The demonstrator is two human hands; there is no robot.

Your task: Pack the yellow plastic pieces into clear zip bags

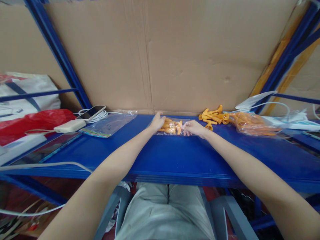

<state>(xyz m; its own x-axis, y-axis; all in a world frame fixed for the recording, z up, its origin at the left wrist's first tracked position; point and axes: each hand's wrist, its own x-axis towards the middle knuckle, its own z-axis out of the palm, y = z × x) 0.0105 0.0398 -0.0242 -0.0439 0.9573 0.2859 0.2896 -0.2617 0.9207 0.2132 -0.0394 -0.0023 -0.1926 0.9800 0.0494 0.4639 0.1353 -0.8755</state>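
Observation:
A clear plastic bag with several orange parts in it (170, 127) lies flat on the blue shelf (180, 156), near the cardboard wall. At the bag's left end, my left hand (157, 122) is closed on the plastic. My right hand (192, 128) pinches the bag's right end, its fingers bent together beside the orange parts. To the right of my right hand, several loose orange pieces (214, 116) lie in a small pile. Farther right sits a fuller clear bag of orange pieces (252, 123).
On the left are a flat clear bag (111, 124), a phone (92, 113) on a coiled white cable, a white power block (70, 126), a tablet (47, 149) and a red bag (47, 123). Blue posts frame both sides. A white cable crosses the shelf's left front edge.

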